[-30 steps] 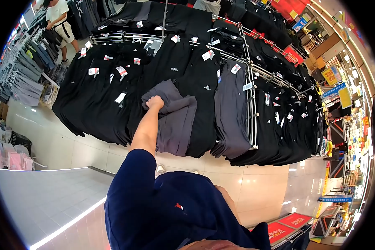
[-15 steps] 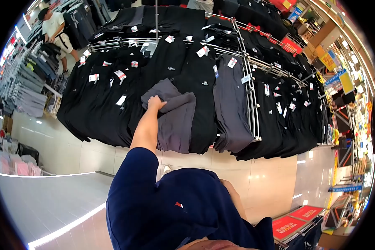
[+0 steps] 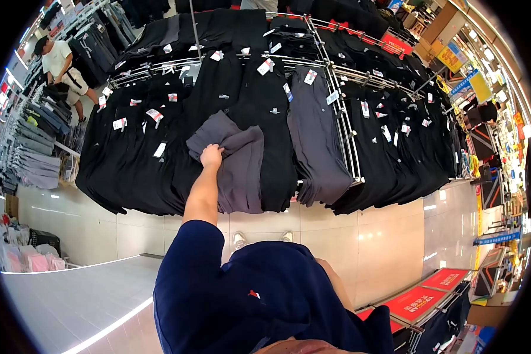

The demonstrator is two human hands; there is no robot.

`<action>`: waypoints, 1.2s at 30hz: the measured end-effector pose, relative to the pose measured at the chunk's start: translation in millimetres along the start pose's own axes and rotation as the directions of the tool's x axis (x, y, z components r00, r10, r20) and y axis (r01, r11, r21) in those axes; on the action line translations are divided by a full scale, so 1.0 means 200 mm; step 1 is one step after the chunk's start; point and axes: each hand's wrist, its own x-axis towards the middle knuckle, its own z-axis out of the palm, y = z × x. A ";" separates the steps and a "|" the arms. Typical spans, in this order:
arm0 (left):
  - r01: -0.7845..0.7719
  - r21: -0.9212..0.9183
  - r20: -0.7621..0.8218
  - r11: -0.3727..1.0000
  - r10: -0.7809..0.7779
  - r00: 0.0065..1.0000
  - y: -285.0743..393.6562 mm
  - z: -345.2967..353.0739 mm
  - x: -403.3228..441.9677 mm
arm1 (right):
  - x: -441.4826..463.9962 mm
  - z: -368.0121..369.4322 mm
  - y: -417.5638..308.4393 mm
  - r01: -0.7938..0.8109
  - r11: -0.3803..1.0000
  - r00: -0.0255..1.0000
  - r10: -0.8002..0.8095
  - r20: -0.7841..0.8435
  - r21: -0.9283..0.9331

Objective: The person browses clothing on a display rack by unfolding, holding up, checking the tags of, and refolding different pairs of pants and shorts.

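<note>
Fingers [image 3: 213,148] of the left hand [image 3: 210,157] are curled closed on a fold of the gray cloth [image 3: 239,177], near its upper left part. The cloth lies bunched at the top and hangs down at the front over black pants [image 3: 278,156], which show on both sides of it. The right arm [image 3: 337,285] hangs beside the blue shirt [image 3: 251,274]; its hand is out of sight, so whether it is open or closed cannot be told.

To the right of the held cloth, past a strip of the black pants, gray pants [image 3: 316,138] lie over the rack, next to its metal rails [image 3: 346,133]. Black pants with white tags fill the rest of the rack on both sides. Shoes [image 3: 239,239] stand on the pale floor [image 3: 330,236] in front. Red signs [image 3: 418,303] are at lower right. At upper left, a person [image 3: 59,61] in a white top stands beside hanging clothes [image 3: 38,138].
</note>
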 end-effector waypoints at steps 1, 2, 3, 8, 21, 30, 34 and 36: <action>-0.017 -0.034 0.004 0.999 0.018 1.000 -0.01 -0.01 0.03 | -0.04 -0.01 -0.02 0.003 0.999 1.000 -0.002 -0.025 0.045; -0.033 -0.069 0.005 0.997 0.033 0.999 -0.01 -0.02 0.07 | -0.06 -0.03 -0.05 0.010 0.996 0.999 -0.005 -0.050 0.088; -0.067 -0.072 -0.026 0.995 0.066 0.998 0.01 -0.10 0.06 | -0.08 -0.03 -0.06 0.012 0.996 0.999 -0.007 -0.051 0.093; -0.208 -0.169 -0.383 0.963 0.130 0.914 0.11 -0.39 0.43 | -0.12 -0.07 -0.12 0.013 0.984 0.998 -0.002 -0.062 0.177; 0.430 -0.656 0.161 -0.621 0.440 0.883 1.10 -1.52 -0.94 | 0.27 -0.46 -0.70 0.569 0.546 0.809 -0.237 -0.538 0.615; 0.682 -0.731 -0.056 -0.006 0.997 -0.052 1.00 -0.75 -1.65 | 0.25 -0.70 -1.10 -0.052 -0.359 0.800 -0.574 -0.177 0.932; 0.247 -0.965 0.026 0.089 0.968 -0.248 0.84 -0.77 -1.59 | 0.06 -0.78 -1.06 0.178 -0.253 0.917 -0.309 -0.254 0.951; 0.278 -0.949 0.141 0.148 0.989 -0.045 0.72 -0.88 -1.52 | -0.03 -0.81 -1.05 0.169 -0.279 0.889 -0.372 -0.269 0.945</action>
